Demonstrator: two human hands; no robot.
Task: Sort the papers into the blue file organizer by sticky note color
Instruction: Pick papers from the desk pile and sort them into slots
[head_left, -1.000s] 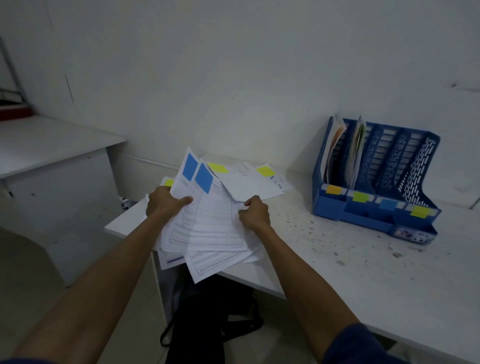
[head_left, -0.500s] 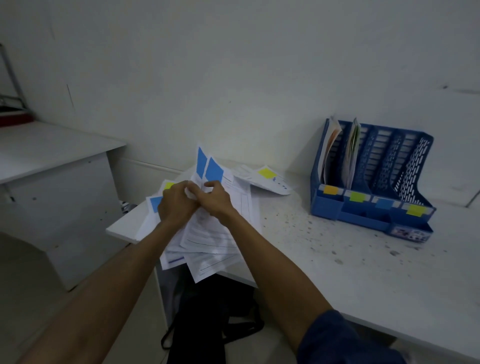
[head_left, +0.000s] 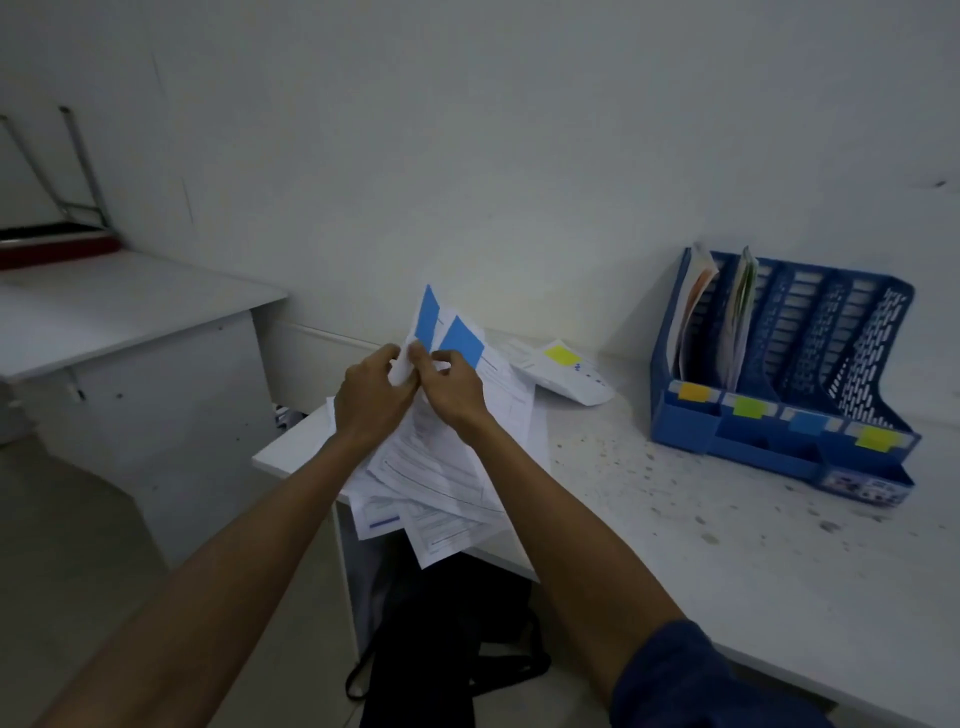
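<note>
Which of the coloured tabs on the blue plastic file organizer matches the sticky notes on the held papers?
The blue tab, third from the left, between the green tab and the yellow tab; the orange tab is leftmost.

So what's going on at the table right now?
A person's left hand and right hand both pinch the top of a fanned stack of papers at the table corner; two sheets with blue sticky notes stand up above the hands. A sheet with a yellow note lies apart on the table. The blue file organizer holds papers in its orange and green slots; the blue and yellow slots look empty.
</note>
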